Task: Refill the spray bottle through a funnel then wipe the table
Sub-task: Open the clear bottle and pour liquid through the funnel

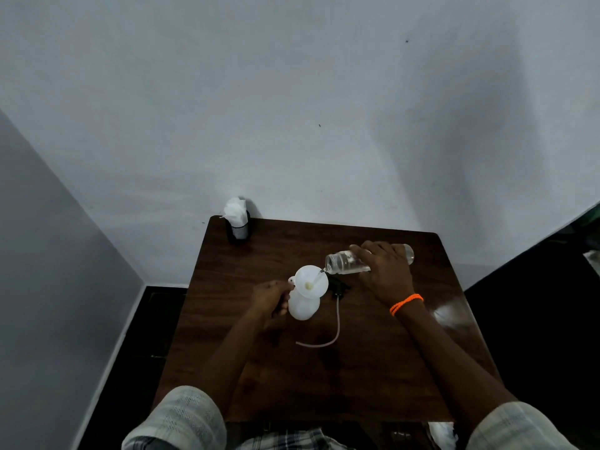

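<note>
A white spray bottle [303,307] stands mid-table with a white funnel [311,281] set in its neck. My left hand [272,298] grips the bottle's left side. My right hand [384,271] holds a clear plastic bottle [344,261] tipped on its side, its open mouth over the funnel's right rim. A thin stream of water runs from the mouth into the funnel. The black spray head [337,286] lies on the table just right of the spray bottle, its pale dip tube [334,332] curling toward me.
The brown wooden table [324,378] stands against a white wall. A black mesh holder with white tissues [237,219] sits at the far left corner. A crumpled white thing [441,430] shows below the table's near right edge. Dark floor lies on both sides.
</note>
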`<state>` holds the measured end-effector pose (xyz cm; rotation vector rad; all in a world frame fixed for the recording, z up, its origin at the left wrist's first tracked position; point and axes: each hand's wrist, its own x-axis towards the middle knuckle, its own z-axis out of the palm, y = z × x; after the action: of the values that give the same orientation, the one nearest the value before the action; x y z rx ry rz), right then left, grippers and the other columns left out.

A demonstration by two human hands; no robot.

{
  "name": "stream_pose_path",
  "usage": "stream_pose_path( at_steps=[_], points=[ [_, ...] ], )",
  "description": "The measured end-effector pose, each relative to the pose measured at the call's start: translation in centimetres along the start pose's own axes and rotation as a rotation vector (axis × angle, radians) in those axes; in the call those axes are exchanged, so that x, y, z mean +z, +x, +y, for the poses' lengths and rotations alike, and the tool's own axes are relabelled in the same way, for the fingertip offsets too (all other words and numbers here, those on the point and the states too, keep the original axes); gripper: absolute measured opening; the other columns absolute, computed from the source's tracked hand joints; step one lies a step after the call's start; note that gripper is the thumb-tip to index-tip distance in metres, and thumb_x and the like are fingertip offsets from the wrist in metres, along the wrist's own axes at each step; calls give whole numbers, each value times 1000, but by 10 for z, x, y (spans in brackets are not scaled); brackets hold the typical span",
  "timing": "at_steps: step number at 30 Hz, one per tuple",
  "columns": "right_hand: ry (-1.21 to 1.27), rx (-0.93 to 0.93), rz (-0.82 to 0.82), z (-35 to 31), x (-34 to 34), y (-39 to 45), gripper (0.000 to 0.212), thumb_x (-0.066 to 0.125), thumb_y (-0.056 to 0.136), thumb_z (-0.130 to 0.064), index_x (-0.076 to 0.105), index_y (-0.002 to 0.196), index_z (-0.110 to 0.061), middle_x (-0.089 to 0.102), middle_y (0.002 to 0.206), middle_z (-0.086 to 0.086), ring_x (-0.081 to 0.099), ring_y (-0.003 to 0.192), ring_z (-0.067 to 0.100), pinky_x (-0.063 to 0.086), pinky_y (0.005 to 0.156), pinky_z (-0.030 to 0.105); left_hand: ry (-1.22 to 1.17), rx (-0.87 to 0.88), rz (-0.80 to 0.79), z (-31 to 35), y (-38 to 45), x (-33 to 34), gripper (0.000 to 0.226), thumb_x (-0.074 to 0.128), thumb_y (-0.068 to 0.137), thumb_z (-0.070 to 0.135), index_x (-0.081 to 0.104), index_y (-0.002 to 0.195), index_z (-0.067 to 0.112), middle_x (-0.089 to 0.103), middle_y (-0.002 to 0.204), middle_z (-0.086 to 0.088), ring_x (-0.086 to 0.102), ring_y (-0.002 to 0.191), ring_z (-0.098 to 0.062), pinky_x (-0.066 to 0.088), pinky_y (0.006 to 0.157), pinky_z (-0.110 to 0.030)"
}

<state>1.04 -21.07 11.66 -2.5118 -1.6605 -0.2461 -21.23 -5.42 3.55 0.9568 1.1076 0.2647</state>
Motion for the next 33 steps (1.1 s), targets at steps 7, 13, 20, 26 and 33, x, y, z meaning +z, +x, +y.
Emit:
stream_pose_path(
  at_steps=[7, 13, 20, 26, 33],
  points=[
    [-22, -11, -20, 2, 0, 2, 61, 69, 65, -27, 71, 125, -26, 70, 112, -2, 64, 104, 26, 32, 89, 40, -25, -10, 7, -1, 0, 0, 10, 74, 86, 11, 70, 82, 2, 59, 62, -10, 49, 48, -18, 40, 44, -28],
    [-11, -23, -7, 2, 1, 4, 59, 66, 66, -28, 71, 125, -24, 70, 111, -1, 64, 104, 27, 32, 88, 40, 14, 6, 4, -1, 0, -2, 11, 74, 87, 12, 70, 86, 2, 60, 64, -10, 51, 48, -16, 40, 41, -26],
    [6, -26, -6, 0, 4, 3, 57, 52, 73, -37, 72, 124, -23, 70, 111, 0, 65, 104, 27, 33, 88, 40, 19, -8, 2, -4, 1, -5, 14, 74, 88, 14, 71, 91, 1, 61, 65, -9, 52, 50, -16, 42, 43, -26],
    [35, -34, -4, -2, 4, 4, 59, 49, 74, -44, 73, 123, -21, 71, 113, 2, 66, 105, 29, 41, 88, 45, 20, -32, 11, -7, 2, -7, 18, 76, 86, 16, 74, 97, 2, 63, 63, -6, 53, 49, -15, 44, 45, -27],
    [17, -20, -39, -4, 8, 5, 59, 49, 74, -41, 72, 124, -22, 71, 114, 1, 65, 107, 28, 39, 89, 44, -8, -36, 30, -5, 4, -10, 25, 77, 87, 16, 73, 104, -2, 61, 64, -8, 53, 48, -16, 43, 42, -25]
  ],
)
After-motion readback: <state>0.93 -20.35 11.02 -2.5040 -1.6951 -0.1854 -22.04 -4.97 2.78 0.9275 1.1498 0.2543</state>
